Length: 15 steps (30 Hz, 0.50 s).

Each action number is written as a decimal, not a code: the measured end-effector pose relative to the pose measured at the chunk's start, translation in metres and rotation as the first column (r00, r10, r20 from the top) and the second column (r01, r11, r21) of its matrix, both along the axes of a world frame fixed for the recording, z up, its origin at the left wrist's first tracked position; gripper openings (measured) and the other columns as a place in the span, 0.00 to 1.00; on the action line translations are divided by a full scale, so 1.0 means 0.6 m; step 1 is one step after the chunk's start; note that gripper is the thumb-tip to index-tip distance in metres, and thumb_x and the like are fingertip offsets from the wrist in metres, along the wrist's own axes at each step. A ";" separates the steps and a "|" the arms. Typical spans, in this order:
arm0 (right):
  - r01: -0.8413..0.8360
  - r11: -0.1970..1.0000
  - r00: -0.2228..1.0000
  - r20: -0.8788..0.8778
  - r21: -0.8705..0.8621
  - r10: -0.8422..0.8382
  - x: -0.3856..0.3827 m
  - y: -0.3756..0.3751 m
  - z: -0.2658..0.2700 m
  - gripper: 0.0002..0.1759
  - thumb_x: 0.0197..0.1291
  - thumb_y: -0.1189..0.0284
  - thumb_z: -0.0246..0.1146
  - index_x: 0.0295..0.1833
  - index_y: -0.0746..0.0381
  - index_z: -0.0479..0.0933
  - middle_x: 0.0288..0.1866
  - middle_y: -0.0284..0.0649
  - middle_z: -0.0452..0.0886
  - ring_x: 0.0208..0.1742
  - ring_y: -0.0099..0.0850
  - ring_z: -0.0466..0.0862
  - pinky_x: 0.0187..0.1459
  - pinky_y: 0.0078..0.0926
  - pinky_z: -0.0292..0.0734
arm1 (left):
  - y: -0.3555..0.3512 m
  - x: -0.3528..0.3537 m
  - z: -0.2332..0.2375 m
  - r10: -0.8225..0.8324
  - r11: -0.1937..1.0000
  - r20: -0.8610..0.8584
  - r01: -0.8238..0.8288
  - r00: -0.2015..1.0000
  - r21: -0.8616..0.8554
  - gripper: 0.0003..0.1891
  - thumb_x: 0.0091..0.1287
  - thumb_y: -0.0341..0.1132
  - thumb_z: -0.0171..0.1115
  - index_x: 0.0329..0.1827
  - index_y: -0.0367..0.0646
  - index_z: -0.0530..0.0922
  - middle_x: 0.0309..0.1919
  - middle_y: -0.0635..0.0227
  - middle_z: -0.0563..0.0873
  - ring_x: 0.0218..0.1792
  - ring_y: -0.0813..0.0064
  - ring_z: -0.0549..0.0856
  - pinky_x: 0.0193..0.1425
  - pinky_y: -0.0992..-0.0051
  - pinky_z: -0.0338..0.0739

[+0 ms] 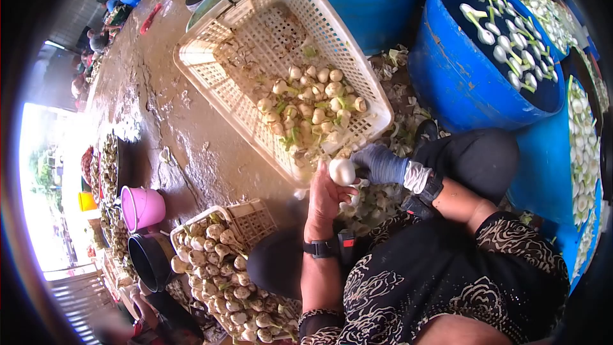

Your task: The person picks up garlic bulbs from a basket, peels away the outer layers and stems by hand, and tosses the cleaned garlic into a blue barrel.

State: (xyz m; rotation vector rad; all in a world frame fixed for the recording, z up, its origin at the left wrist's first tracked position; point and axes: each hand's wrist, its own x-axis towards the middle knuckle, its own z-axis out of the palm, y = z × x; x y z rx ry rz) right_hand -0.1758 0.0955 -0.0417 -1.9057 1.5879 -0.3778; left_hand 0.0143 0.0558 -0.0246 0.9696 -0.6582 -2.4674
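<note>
A peeled white onion sits in the fingers of my bare left hand, just outside the near end of a large cream plastic basket. My right hand, in a grey-blue glove, is closed right beside the onion. Whatever it may grip is hidden by the glove. Inside the basket lies a heap of unpeeled onions with short green stems, along with loose dry skins. Peelings litter the ground below my hands.
At the right stands a blue tub with peeled onions floating in water. Another blue container is behind the basket. A smaller crate heaped with onions, a pink bucket and a black bucket stand left. Other people sit farther off.
</note>
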 end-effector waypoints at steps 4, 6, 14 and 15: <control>0.286 0.957 0.799 0.561 -0.039 -0.216 -0.082 -0.030 0.024 0.16 0.64 0.61 0.60 0.45 0.62 0.79 0.32 0.41 0.84 0.36 0.38 0.84 0.42 0.36 0.77 | -0.005 0.002 -0.013 0.113 0.989 0.161 -0.126 0.980 0.072 0.32 0.71 0.60 0.42 0.46 0.34 0.75 0.31 0.52 0.85 0.25 0.67 0.85 0.24 0.76 0.77; 0.332 0.940 0.232 0.973 -0.077 -0.002 -0.138 -0.075 0.109 0.17 0.65 0.61 0.59 0.48 0.64 0.77 0.39 0.42 0.83 0.39 0.34 0.83 0.45 0.35 0.78 | -0.001 -0.003 -0.015 0.182 0.982 0.265 -0.162 0.947 -0.094 0.26 0.73 0.54 0.45 0.45 0.35 0.75 0.30 0.57 0.84 0.26 0.69 0.84 0.26 0.77 0.76; 0.562 0.827 0.789 0.297 0.009 -0.538 -0.118 -0.253 -0.122 0.21 0.53 0.61 0.69 0.46 0.64 0.76 0.40 0.48 0.83 0.45 0.40 0.82 0.49 0.35 0.75 | -0.003 -0.030 0.039 0.327 0.936 0.130 -0.302 0.936 -0.180 0.12 0.70 0.37 0.56 0.43 0.36 0.77 0.31 0.62 0.85 0.28 0.73 0.84 0.28 0.79 0.78; 0.558 0.830 0.827 0.085 0.003 -0.556 -0.099 -0.261 -0.140 0.27 0.53 0.59 0.69 0.53 0.64 0.73 0.47 0.54 0.80 0.52 0.48 0.79 0.53 0.40 0.74 | -0.005 -0.032 0.040 0.333 0.934 0.132 -0.307 0.934 -0.185 0.11 0.70 0.37 0.56 0.43 0.36 0.78 0.31 0.62 0.85 0.28 0.74 0.84 0.28 0.80 0.78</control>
